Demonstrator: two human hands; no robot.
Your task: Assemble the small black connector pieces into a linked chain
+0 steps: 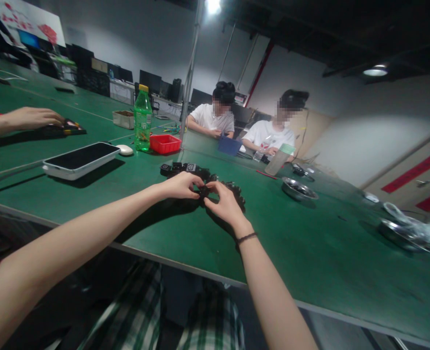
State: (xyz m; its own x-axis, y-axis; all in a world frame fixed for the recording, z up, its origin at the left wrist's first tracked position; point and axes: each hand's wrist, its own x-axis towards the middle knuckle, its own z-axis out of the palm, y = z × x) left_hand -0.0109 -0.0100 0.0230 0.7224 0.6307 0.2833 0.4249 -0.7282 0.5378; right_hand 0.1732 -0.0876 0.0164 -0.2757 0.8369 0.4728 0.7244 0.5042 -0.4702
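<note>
Black piece (203,192) is pinched by 2 hands (183,185) (225,203); nearer bowl (299,194) holds dark bits (297,185).

Small black part (203,192) above green table (273,228)

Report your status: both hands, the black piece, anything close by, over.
Left hand and right hand pinching small black piece. More black parts close behind. Green bottle farther off.
</note>
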